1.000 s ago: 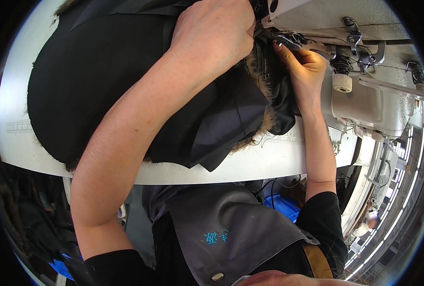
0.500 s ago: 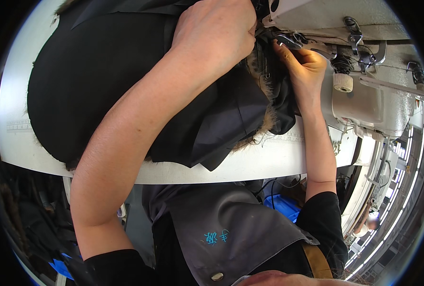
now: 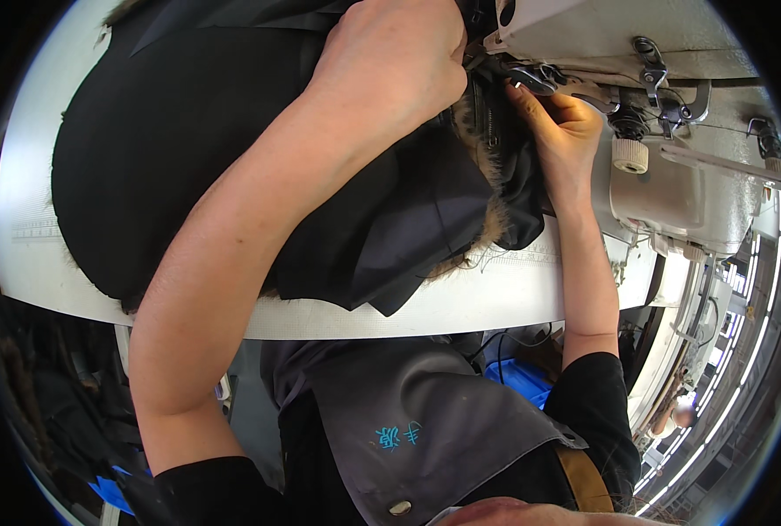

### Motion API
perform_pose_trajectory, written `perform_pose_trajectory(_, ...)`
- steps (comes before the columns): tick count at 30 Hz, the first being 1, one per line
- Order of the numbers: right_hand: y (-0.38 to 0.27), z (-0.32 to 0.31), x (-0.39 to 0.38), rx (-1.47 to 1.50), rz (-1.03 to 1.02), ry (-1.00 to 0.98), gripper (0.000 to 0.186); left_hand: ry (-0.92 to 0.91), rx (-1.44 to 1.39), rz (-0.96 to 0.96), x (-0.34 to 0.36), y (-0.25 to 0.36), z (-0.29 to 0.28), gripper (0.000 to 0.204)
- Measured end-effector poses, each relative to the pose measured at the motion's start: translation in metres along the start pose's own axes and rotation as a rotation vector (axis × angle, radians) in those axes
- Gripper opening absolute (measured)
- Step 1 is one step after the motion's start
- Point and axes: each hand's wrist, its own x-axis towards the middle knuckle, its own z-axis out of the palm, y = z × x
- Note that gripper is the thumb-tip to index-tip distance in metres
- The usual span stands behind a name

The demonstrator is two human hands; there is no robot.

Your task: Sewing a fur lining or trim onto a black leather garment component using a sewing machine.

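Leftward, a broad, rounded panel of black cloth edged with brown fur [image 3: 162, 149], part of the garment in hand, lies spread across a white counter with ruled edges [image 3: 24, 188]. Over its upper middle, the bare left hand [image 3: 395, 61] rests with curled fingers turned away; whether they grip the cloth is hidden. Just right of it, a dark metal-toothed zipper [image 3: 491, 127] and a strip of brown fur [image 3: 495, 219] run through bunched black folds beside the machine. Next, the bare right hand [image 3: 564, 127] reaches its thumb to the folds by a small dark metal machine part [image 3: 532, 79]; its other fingers bend, and what they pinch is unclear. Farthest right stands a pale grey sewing machine [image 3: 671, 197] with a ribbed cream knob [image 3: 629, 156].

Probably, the step in hand is lining up the zippered edge for stitching. The next move calls for both hands guiding the layers flat, with fur and fingertips clear of the needle area.
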Motion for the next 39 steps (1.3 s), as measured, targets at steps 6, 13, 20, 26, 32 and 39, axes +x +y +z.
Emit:
perform_pose_trajectory(6, -0.002, 0.0, -0.001, -0.043, -0.015, -0.004, 0.012, -0.014, 0.016, 0.018, 0.001, -0.002, 0.001, 0.013)
perform_pose_trajectory(13, -0.001, 0.0, -0.001, -0.022, -0.023, -0.014, 0.014, -0.057, 0.054, -0.011, 0.002, 0.002, -0.001, 0.013)
perform_pose_trajectory(20, -0.004, 0.001, -0.002, -0.053, -0.022, -0.005, 0.013, -0.028, 0.059, 0.009, 0.001, 0.001, 0.001, 0.012)
perform_pose_trajectory(26, -0.002, 0.0, -0.001, -0.05, -0.059, -0.011, 0.014, -0.026, 0.067, 0.013, 0.002, 0.002, 0.001, 0.012)
perform_pose_trajectory(32, -0.002, 0.001, 0.0, -0.025, -0.049, -0.005, 0.015, -0.07, 0.075, -0.017, 0.003, 0.004, -0.001, 0.013)
perform_pose_trajectory(39, -0.012, 0.011, 0.0, 0.086, -0.132, 0.011, 0.014, -0.054, 0.079, 0.002, 0.003, 0.001, 0.002, 0.013)
